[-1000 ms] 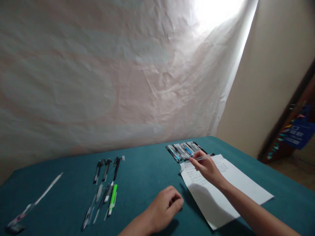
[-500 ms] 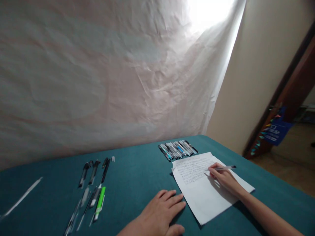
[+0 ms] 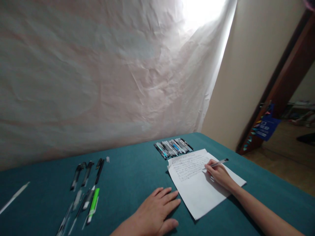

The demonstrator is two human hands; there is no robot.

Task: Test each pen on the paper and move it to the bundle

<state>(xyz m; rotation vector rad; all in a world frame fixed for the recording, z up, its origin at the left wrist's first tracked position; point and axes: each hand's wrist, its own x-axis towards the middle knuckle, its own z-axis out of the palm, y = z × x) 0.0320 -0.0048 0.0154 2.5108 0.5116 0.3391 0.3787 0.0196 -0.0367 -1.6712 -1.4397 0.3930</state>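
Observation:
My right hand [image 3: 218, 173] is closed around a pen [image 3: 222, 161] with a clear barrel and a dark end. Its tip points at the lines of handwriting on the white paper [image 3: 197, 200], and the hand rests on the sheet. Rows of small writing cover the upper left of the page; the lower part is blank. Another sheet's edge shows beneath. My left hand [image 3: 157, 206] lies flat on the green cloth, fingers spread, just left of the paper and holding nothing.
A row of several pens [image 3: 173, 148] lies beyond the paper. To the left are several loose pen parts [image 3: 86, 173], a green highlighter [image 3: 94, 204] and a thin white stick [image 3: 15, 197]. A pale sheet [image 3: 110, 72] hangs behind the green-covered table [image 3: 130, 170].
The whole scene has shifted slightly left in view as the camera turned. The pen stands at a slightly different tilt in my right hand. My left hand stays flat on the cloth.

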